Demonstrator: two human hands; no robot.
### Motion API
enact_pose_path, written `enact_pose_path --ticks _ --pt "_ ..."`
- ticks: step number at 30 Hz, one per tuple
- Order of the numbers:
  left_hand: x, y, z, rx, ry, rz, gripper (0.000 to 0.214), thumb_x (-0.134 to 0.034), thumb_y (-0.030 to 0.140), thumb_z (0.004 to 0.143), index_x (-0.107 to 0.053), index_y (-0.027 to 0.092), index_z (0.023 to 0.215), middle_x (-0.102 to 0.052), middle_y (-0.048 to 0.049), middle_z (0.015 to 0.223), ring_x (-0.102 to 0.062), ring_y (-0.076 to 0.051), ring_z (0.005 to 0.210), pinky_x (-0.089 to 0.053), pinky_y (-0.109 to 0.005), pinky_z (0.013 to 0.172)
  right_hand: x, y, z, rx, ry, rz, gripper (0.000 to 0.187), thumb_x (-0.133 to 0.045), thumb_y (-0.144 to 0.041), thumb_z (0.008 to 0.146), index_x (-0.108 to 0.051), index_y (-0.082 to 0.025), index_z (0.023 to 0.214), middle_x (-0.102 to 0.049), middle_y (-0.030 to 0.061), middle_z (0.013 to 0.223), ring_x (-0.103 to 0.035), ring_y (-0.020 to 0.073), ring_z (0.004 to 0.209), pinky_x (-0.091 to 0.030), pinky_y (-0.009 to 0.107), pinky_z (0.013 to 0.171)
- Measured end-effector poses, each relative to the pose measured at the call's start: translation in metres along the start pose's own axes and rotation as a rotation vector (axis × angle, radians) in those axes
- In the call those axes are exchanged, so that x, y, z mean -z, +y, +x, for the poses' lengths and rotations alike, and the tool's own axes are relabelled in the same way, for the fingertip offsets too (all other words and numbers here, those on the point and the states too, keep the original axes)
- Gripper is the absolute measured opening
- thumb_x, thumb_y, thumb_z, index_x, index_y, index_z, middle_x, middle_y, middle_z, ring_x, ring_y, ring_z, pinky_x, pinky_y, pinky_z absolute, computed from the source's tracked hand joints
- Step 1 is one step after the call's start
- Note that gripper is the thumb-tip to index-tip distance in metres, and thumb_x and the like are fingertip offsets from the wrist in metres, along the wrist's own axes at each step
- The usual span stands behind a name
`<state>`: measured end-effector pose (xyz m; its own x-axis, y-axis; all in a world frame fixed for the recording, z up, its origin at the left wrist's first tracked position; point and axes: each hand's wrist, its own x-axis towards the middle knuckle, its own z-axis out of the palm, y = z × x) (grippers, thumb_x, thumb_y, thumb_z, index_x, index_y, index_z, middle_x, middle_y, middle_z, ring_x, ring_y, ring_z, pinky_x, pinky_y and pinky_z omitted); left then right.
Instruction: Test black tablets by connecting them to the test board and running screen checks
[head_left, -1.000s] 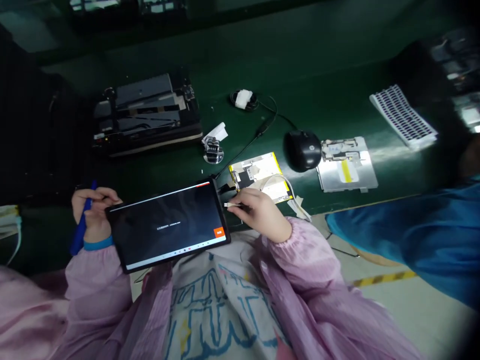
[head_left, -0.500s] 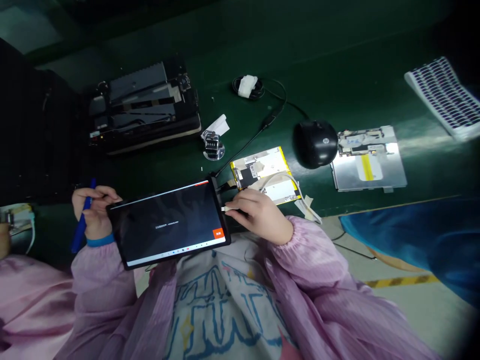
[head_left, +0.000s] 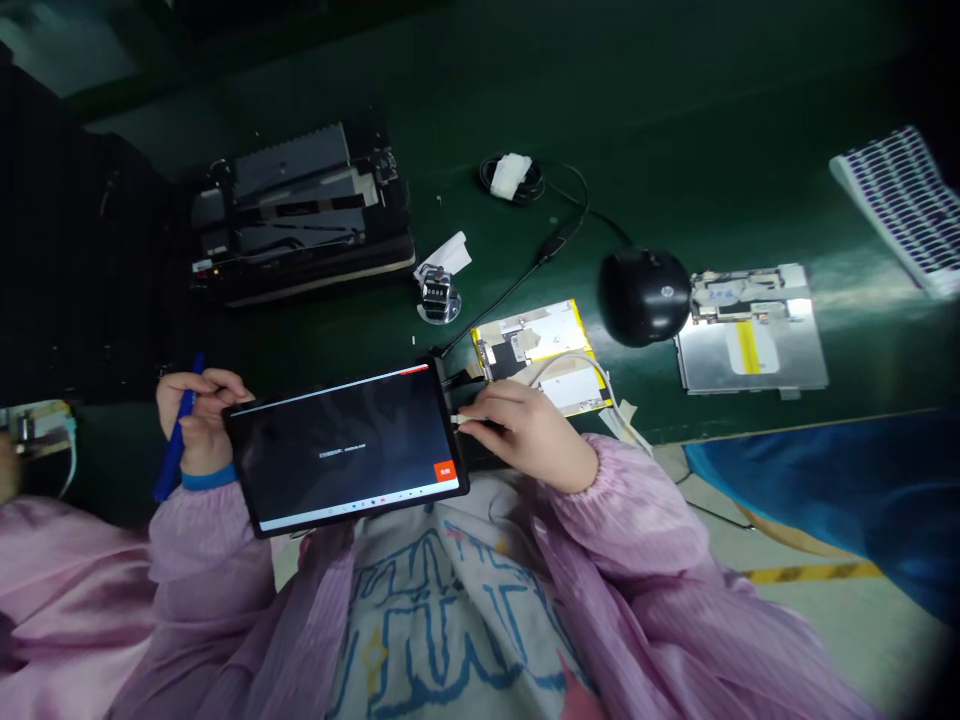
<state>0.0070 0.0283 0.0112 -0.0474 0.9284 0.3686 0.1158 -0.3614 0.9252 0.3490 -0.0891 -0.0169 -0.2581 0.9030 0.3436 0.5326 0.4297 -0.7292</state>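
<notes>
A tablet (head_left: 345,450) with a lit, mostly dark screen and an orange box at its lower right corner is held up in front of me. At its left edge is my left hand (head_left: 201,420), its fingers closed around a blue pen (head_left: 174,445); the part of the hand by the tablet's edge is partly hidden. My right hand (head_left: 517,430) pinches the white plug (head_left: 457,420) of a cable (head_left: 574,357) at the tablet's right edge. How deep the plug sits cannot be made out. A black cable (head_left: 491,305) also runs to that side.
Behind the tablet lies a yellow-edged battery pack (head_left: 555,335). Around it are a tally counter (head_left: 436,295), a black mouse (head_left: 645,297), a metal-cased board (head_left: 754,345), a coiled cable (head_left: 511,178), stacked dark panels (head_left: 300,215) and a striped cloth (head_left: 900,205). Another person's sleeve (head_left: 67,600) is at left.
The whole view has shifted slightly, so the bench things appear a little further right. Both hands keep their holds, and the tablet's screen looks the same.
</notes>
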Motion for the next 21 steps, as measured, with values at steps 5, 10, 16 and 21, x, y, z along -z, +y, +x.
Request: enact_pose_path --ticks 5,10,16,21 --pt "0.0 0.0055 -0.0052 0.053 -0.021 0.038 0.055 -0.064 0.073 0.061 -0.042 0.023 0.075 -0.056 -0.0005 0.062 -0.047 -0.014 0.045 -0.038 -0.026 0.037 0.0023 0.0003 0.0008 0.003 0.022 0.039 0.011 -0.06 -0.024 0.089 -0.068 -0.017 0.087 -0.066 0.006 0.075 -0.062 0.0171 0.07 -0.051 0.03 0.063" --pt "0.0017 0.0041 -0.0056 0.064 0.017 0.04 0.063 -0.062 0.079 0.058 -0.043 0.022 0.078 -0.056 -0.0005 0.06 -0.046 -0.013 0.041 -0.038 -0.026 0.035 0.0026 0.0008 0.0012 0.02 -0.012 0.045 0.012 -0.06 -0.024 0.089 -0.069 -0.018 0.088 -0.066 0.0064 0.074 -0.062 0.0183 0.07 -0.051 0.032 0.063" --pt "-0.0004 0.0003 -0.0004 0.043 0.05 -0.002 0.07 -0.065 0.082 0.051 -0.043 0.019 0.075 -0.057 0.0001 0.054 -0.047 -0.011 0.037 -0.039 -0.021 0.031 0.0028 -0.002 0.001 0.029 -0.003 0.018 0.013 -0.058 -0.025 0.091 -0.069 -0.017 0.09 -0.066 0.0073 0.077 -0.061 0.0186 0.073 -0.052 0.032 0.065" --pt "-0.0013 0.0009 0.0 0.027 0.023 -0.006 0.068 -0.066 0.079 0.054 -0.044 0.019 0.075 -0.058 0.0002 0.054 -0.048 -0.011 0.037 -0.04 -0.021 0.031 0.0027 -0.0015 0.0019 0.043 -0.031 0.016 0.014 -0.057 -0.024 0.091 -0.068 -0.017 0.089 -0.064 0.0067 0.075 -0.059 0.0181 0.071 -0.051 0.032 0.065"
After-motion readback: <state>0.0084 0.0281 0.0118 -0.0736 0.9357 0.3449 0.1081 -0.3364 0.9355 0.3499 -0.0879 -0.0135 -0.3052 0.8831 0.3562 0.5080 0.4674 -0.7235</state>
